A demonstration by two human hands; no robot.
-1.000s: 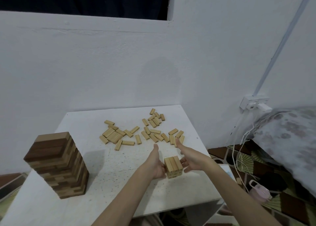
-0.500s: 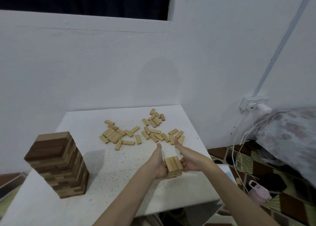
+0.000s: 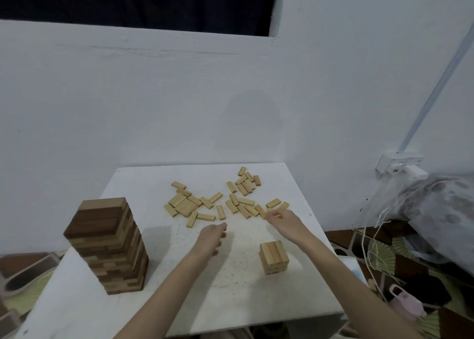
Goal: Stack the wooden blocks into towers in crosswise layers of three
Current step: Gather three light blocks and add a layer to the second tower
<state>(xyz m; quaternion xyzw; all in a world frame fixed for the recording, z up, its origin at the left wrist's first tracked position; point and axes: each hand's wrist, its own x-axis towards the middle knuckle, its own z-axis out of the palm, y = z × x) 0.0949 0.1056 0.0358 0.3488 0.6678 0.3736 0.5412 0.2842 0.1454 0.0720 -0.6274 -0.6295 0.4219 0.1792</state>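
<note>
towers: 2 – tall dark-and-light tower (image 3: 109,246) at 9 o'clock, short light tower (image 3: 274,257) at 5 o'clock | top layer of short tower: 3 blocks | loose blocks (image 3: 225,200) at 12 o'clock: roughly 35, exact count unclear | hands: 2 | counter (image 3: 179,300): 1

White table (image 3: 256,300), tall dark block tower (image 3: 109,246), short light stack (image 3: 274,257), scattered loose blocks (image 3: 223,201)
</note>
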